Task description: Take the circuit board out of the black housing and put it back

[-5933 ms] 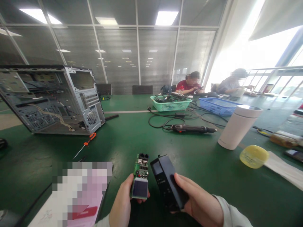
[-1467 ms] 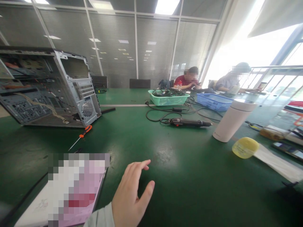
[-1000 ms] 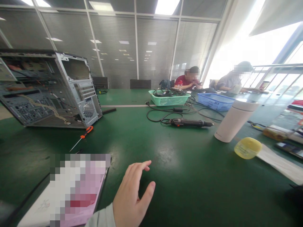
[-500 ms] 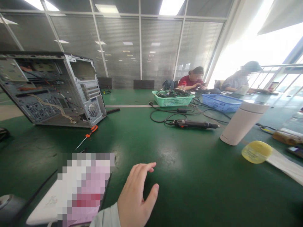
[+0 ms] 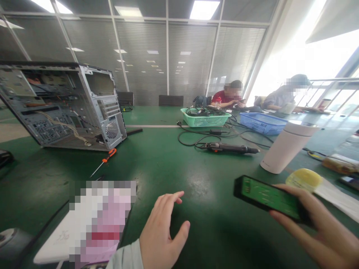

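My left hand [image 5: 165,229] rests at the front middle of the green table [image 5: 157,160], thumb apart from the other fingers, with nothing in it. At the right, my right hand [image 5: 316,220] grips a black-cased device with an exposed green circuit board [image 5: 270,196], held tilted above the table. Its far end points left and its near end is hidden in my palm. Left of my left hand lie a white power bank [image 5: 56,239] and a pink item [image 5: 108,220], both partly blurred out. Behind the right hand sits a yellow round object [image 5: 304,179].
An open computer case [image 5: 98,108] stands at the left, an orange-handled screwdriver [image 5: 105,160] in front of it. A corded electric screwdriver [image 5: 232,148], a green basket [image 5: 206,118], a blue basket [image 5: 262,123] and a pale tumbler [image 5: 287,147] occupy the right. Two people sit beyond.
My right hand has come into view from the right, carrying the black-cased circuit board. My left hand stays almost where it was.
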Demonstrator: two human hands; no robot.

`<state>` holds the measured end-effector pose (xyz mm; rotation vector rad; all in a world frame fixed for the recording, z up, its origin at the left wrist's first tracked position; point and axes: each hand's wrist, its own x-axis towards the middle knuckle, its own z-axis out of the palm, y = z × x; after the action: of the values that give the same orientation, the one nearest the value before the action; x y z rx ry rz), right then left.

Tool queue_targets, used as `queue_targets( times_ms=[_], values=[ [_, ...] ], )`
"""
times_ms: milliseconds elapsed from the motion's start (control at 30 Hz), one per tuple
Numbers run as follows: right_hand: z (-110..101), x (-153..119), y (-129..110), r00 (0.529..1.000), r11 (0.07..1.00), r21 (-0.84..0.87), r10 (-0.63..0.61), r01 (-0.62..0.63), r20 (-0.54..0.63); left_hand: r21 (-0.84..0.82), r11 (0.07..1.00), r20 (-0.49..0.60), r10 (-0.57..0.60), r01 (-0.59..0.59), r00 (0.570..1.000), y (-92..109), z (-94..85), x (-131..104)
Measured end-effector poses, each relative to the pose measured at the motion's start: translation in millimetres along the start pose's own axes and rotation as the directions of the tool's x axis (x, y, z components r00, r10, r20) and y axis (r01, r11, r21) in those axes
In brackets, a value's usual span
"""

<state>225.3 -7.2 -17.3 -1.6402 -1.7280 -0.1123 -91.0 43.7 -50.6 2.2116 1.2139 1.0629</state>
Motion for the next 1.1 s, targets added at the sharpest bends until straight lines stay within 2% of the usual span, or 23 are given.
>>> queue_targets(
  times_ms=[33,100,167,233,367,533,767,933,967,1033,1100],
  values=[
    [10.7,8.3,-20.8,0.994,0.995,0.055,-0.089,0.086,0.056,0.005,1.0,0.007,-0.012,0.012,1.0,0.7,-0.5,-0.4],
    [33.3,21.9,-62.8,0.973,0.967,0.168,-0.208,0.191,0.095,0.009,0.999,0.012,-0.049,0.048,0.999,1.4,-1.0,-1.2],
    [55.0,28.4,-93.9,0.958,0.95,0.255,-0.23,0.182,0.171,-0.002,0.996,0.009,-0.093,0.093,0.996,0.7,-0.7,-1.9],
    [73.3,27.4,-107.3,0.952,0.937,0.323,-0.211,0.132,0.223,-0.024,0.991,0.0,-0.129,0.129,0.992,-0.9,0.1,-1.9],
    [95.3,15.9,-97.0,0.954,0.899,0.438,-0.116,-0.017,0.275,-0.042,0.988,0.012,-0.146,0.147,0.989,-3.0,0.4,1.7],
    [100.4,10.5,-84.7,0.943,0.867,0.484,-0.056,-0.117,0.329,-0.087,0.972,0.05,-0.214,0.217,0.976,-1.7,-2.3,7.6],
    [92.7,3.5,-92.1,0.955,0.862,0.479,0.023,-0.169,0.296,-0.168,0.937,0.022,-0.307,0.306,0.952,-2.2,-1.2,8.0],
    [89.4,8.0,-94.5,0.959,0.84,0.53,-0.037,-0.122,0.28,-0.099,0.957,0.071,-0.266,0.272,0.961,-0.8,-4.3,8.1],
    [89.1,10.1,-95.4,0.952,0.827,0.541,-0.028,-0.149,0.305,-0.09,0.961,0.078,-0.253,0.26,0.964,-0.8,-4.9,8.1],
    [88.7,14.2,-97.2,0.92,0.765,0.579,0.043,-0.282,0.39,-0.084,0.965,0.083,-0.24,0.247,0.967,-1.7,-5.6,7.3],
    [88.2,17.2,-98.6,0.846,0.627,0.627,0.101,-0.463,0.524,-0.095,0.968,0.082,-0.224,0.231,0.971,-3.4,-6.0,5.5]
  ],
)
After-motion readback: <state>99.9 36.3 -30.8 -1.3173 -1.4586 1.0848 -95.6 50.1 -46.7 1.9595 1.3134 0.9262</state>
